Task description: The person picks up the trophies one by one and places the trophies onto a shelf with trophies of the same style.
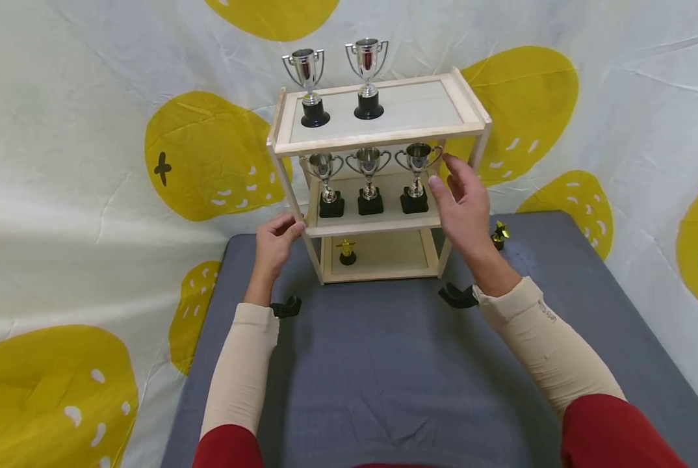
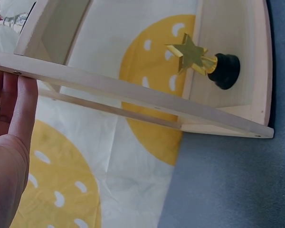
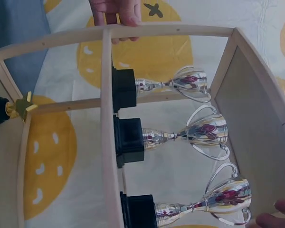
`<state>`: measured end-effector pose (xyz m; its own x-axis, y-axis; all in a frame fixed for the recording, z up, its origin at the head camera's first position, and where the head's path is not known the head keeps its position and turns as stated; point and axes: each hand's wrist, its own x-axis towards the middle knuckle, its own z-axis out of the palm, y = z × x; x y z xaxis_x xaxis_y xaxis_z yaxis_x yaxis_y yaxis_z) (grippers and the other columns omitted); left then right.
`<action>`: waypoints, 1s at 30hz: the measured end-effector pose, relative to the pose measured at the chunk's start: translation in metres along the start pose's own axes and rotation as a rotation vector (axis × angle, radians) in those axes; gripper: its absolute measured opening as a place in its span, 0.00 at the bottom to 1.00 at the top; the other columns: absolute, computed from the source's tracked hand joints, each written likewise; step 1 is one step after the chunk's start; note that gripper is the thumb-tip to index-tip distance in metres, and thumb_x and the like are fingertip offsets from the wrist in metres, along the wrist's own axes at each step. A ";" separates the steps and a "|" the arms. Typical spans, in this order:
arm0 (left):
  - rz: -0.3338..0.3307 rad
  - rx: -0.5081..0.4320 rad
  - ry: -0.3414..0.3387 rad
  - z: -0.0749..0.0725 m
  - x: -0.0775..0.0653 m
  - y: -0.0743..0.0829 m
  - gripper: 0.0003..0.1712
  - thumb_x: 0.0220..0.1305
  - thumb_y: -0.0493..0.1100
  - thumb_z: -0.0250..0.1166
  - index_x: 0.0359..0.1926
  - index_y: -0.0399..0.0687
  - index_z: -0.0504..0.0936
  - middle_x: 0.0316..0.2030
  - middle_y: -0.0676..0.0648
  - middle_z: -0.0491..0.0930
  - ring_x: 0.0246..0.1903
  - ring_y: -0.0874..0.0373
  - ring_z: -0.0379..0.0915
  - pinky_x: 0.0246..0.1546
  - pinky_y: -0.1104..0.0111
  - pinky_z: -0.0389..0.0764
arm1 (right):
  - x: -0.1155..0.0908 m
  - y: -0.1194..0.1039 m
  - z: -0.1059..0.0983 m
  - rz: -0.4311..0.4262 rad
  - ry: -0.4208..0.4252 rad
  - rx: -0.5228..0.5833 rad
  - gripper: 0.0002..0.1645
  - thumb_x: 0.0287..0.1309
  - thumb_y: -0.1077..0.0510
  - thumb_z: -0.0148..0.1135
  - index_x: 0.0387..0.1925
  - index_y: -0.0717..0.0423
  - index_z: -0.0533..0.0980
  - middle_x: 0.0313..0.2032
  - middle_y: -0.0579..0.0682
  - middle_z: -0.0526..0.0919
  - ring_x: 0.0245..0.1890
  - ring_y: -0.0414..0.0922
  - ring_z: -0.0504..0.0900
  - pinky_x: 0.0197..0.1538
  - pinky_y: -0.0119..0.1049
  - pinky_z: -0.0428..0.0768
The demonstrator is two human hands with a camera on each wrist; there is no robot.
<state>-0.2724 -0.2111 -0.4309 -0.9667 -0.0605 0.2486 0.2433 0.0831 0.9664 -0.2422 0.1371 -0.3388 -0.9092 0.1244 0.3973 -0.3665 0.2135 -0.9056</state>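
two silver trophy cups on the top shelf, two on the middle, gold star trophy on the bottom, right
The head view shows three silver trophy cups on the middle shelf, not two; the two cups on the top shelf and the gold star trophy on the bottom shelf are right.

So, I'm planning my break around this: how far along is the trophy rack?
Looks done: two cups stand on the top shelf, three on the middle shelf, one gold star on the bottom shelf.

In hand: the left hand grips the left post of the rack; the right hand is by the rightmost middle cup, perhaps positioning it.

Probably left: the other gold star, on the table right of the rack.
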 end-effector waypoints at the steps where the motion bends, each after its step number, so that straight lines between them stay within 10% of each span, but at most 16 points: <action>1: -0.001 0.002 0.003 0.000 0.000 -0.001 0.18 0.69 0.35 0.69 0.55 0.26 0.84 0.39 0.61 0.83 0.41 0.67 0.81 0.46 0.78 0.86 | -0.003 0.001 -0.002 0.010 0.002 0.006 0.31 0.74 0.59 0.61 0.74 0.63 0.68 0.74 0.58 0.71 0.77 0.50 0.68 0.81 0.44 0.65; 12: -0.019 -0.001 0.026 0.001 0.000 -0.002 0.19 0.69 0.34 0.69 0.56 0.24 0.83 0.40 0.62 0.83 0.42 0.68 0.81 0.47 0.79 0.85 | -0.029 0.023 -0.025 0.082 0.049 0.064 0.21 0.68 0.61 0.68 0.61 0.61 0.81 0.54 0.45 0.87 0.55 0.39 0.86 0.55 0.21 0.83; 30: 0.005 -0.028 0.037 0.004 0.002 -0.004 0.19 0.69 0.33 0.68 0.54 0.20 0.82 0.38 0.61 0.85 0.40 0.67 0.82 0.46 0.78 0.86 | -0.047 0.083 -0.059 0.151 0.096 0.181 0.25 0.56 0.72 0.74 0.56 0.74 0.80 0.41 0.44 0.89 0.42 0.37 0.87 0.45 0.20 0.86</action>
<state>-0.2751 -0.2076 -0.4348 -0.9621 -0.0974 0.2548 0.2504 0.0553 0.9666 -0.2178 0.2062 -0.4240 -0.9365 0.2350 0.2603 -0.2656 0.0095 -0.9640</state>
